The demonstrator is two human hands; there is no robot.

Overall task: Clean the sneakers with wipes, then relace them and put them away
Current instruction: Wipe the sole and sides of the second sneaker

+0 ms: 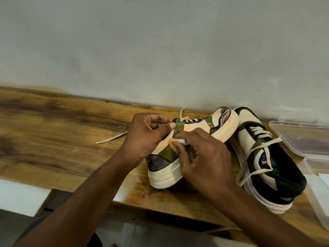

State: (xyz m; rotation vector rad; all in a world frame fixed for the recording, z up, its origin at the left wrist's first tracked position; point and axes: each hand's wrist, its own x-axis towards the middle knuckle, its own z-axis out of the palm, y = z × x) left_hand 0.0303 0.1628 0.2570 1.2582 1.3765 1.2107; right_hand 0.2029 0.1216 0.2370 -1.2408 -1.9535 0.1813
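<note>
Head view: left hand [145,135] grips collar edge of near sneaker [192,139], thumb pressed on green tongue strip, fingers curled round rim. Right hand [204,157] lies over sneaker's side, fingers bent, pinching small white wipe [180,142] against upper. Sneaker sits tilted on wooden table [62,131], between both hands, heel toward camera. Its loose lace [112,138] trails left on table. Second sneaker [267,161] laced, just right of first, touching it. Clear plastic box [302,138] at far right.
</note>
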